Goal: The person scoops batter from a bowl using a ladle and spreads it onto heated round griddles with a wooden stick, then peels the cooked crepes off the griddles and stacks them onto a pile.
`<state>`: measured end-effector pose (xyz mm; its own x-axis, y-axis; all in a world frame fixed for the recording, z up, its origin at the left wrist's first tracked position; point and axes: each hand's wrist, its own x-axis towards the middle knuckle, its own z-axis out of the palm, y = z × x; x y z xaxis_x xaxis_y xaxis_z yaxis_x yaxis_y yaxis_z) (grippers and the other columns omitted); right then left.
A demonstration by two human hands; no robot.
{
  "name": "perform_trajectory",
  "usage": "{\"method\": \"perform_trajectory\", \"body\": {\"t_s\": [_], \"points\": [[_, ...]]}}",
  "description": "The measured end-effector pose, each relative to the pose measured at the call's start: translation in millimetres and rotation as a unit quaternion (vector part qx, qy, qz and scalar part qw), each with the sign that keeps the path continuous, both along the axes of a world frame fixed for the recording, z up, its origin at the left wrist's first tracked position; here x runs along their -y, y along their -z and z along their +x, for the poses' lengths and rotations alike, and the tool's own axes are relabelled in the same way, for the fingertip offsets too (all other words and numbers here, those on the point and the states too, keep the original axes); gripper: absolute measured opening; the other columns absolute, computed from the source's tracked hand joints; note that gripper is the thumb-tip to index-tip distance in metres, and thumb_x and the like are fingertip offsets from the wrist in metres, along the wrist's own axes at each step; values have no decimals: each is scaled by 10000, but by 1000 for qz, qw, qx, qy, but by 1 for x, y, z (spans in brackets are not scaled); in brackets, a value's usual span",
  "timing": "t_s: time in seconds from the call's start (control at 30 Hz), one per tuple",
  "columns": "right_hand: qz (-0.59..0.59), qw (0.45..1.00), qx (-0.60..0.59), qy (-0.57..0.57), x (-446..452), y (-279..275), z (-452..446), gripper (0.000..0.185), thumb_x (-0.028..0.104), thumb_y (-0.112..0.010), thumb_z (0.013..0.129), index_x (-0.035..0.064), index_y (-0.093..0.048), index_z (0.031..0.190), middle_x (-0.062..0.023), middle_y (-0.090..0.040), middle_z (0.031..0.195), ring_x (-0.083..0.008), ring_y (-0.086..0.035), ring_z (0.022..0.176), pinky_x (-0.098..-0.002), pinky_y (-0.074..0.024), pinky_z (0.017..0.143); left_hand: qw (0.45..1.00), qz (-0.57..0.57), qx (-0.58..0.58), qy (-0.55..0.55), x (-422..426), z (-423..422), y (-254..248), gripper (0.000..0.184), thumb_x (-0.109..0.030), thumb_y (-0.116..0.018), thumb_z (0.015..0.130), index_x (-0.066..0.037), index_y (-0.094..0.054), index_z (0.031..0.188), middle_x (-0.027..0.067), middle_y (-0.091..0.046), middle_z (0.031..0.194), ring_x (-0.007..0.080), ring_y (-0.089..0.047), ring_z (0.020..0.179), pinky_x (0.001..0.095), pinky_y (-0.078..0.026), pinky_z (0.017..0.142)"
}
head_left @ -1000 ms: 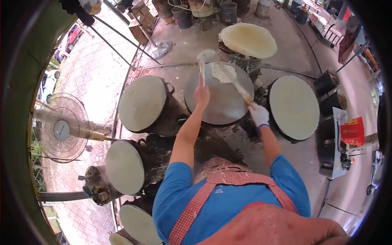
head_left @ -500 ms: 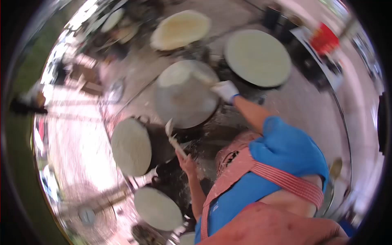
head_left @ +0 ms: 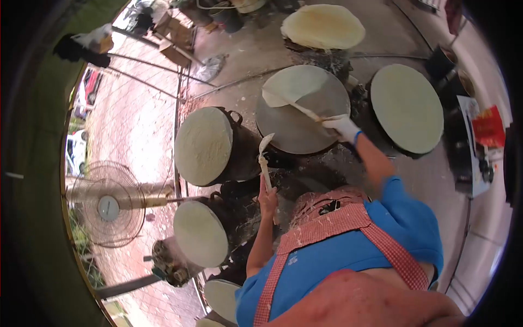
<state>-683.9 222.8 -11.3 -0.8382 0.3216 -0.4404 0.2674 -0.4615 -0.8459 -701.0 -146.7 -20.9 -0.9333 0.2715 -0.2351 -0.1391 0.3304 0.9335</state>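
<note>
My right hand [head_left: 343, 129], in a white glove, is closed around the handle of a wooden spreader [head_left: 304, 110]. Its far end lies across a pale batter layer [head_left: 299, 83] covering the upper part of a round grey griddle [head_left: 316, 135]. Bare fingers of my left hand [head_left: 267, 201] wrap around the shaft of a batter-coated wooden paddle [head_left: 265, 158], its tip pointing up near the griddle's lower left edge. Beside these stand round cooking plates with pale sheets on them: one on the right [head_left: 407, 109], one on the left [head_left: 204, 146] and a lower one [head_left: 200, 234].
A stack of thin flatbreads [head_left: 323, 26] sits behind the griddle. A large standing fan [head_left: 109, 207] is at the left, near a metal pole. On the far right, a red packet [head_left: 488, 127] rests by a white-topped stand. Cardboard boxes [head_left: 174, 43] lie at the upper left.
My view has turned, so the plates appear shifted right and the fan shows fully. Both hands still hold their tools; the spreader now reaches farther left across the batter.
</note>
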Motion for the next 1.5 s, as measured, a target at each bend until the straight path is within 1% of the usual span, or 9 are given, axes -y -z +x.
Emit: {"method": "perform_trajectory", "body": {"t_s": [0.23, 0.43, 0.47, 0.53, 0.83, 1.07, 1.27, 1.43, 1.5], "points": [[80, 996, 18, -23, -48, 27, -18, 203, 199, -635, 756, 73, -656, 914, -6, -469, 509, -105, -339, 323, -249, -239, 312, 995, -12, 78, -62, -17, 15, -32, 675, 19, -477, 777, -203, -252, 1374, 9, -422, 567, 75, -371, 386, 236, -319, 341], [67, 986, 71, -137, -104, -39, -11, 294, 193, -628, 763, 95, -628, 1041, 15, -453, 478, -74, -312, 309, -242, -221, 292, 960, 127, 183, -167, -13, 60, -60, 680, -3, -481, 782, -194, -195, 1369, 1, -369, 559, 80, -359, 389, 233, -305, 321], [62, 968, 224, -97, -123, -34, -34, 283, 222, -628, 767, 96, -634, 1020, 13, -459, 486, -68, -317, 310, -236, -230, 292, 949, 145, 211, -186, -10, 69, -62, 678, -8, -478, 787, -196, -181, 1367, 0, -363, 559, 84, -359, 383, 233, -296, 309], [56, 991, 69, -95, -121, -15, -46, 211, 211, -645, 754, 65, -643, 906, -31, -450, 455, -113, -352, 297, -265, -222, 282, 927, 159, 261, -217, -6, 78, -50, 686, -1, -471, 801, -241, -159, 1364, -3, -334, 539, 90, -333, 363, 236, -279, 303], [91, 964, 147, -201, -144, -11, -61, 325, 325, -592, 778, 60, -644, 959, -23, -471, 476, -104, -363, 284, -255, -256, 265, 885, 201, 315, -277, -8, 119, -50, 608, 11, -455, 824, -217, -204, 1327, 9, -351, 565, 89, -328, 378, 225, -268, 316], [58, 939, 117, -317, -101, -43, -39, 363, 193, -647, 720, 60, -622, 1057, -11, -486, 479, -93, -407, 333, -244, -284, 303, 844, 240, 356, -322, 0, 138, -20, 515, 15, -489, 807, -161, -282, 1245, -6, -374, 631, 67, -361, 462, 206, -291, 362], [168, 935, 93, -298, -129, -34, -103, 265, 272, -639, 741, 72, -551, 591, -40, -498, 478, -93, -438, 356, -247, -291, 314, 855, 194, 332, -348, 0, 153, -30, 451, -6, -508, 811, -134, -315, 1198, -18, -372, 645, 58, -353, 487, 200, -313, 398], [120, 908, 67, -395, -107, -27, -93, 404, 173, -669, 698, -19, -609, 1049, -29, -534, 550, -77, -396, 361, -246, -293, 329, 844, 221, 347, -343, 14, 162, -22, 411, -20, -519, 815, -167, -339, 1154, -24, -351, 606, 63, -350, 466, 197, -304, 387], [87, 906, 78, -407, -124, -12, -59, 393, 156, -658, 697, -21, -610, 1045, -29, -539, 555, -73, -393, 361, -247, -289, 324, 739, 308, 420, -428, 11, 165, -18, 365, -22, -513, 822, -185, -351, 1105, -23, -327, 566, 66, -330, 422, 200, -278, 350]]}}
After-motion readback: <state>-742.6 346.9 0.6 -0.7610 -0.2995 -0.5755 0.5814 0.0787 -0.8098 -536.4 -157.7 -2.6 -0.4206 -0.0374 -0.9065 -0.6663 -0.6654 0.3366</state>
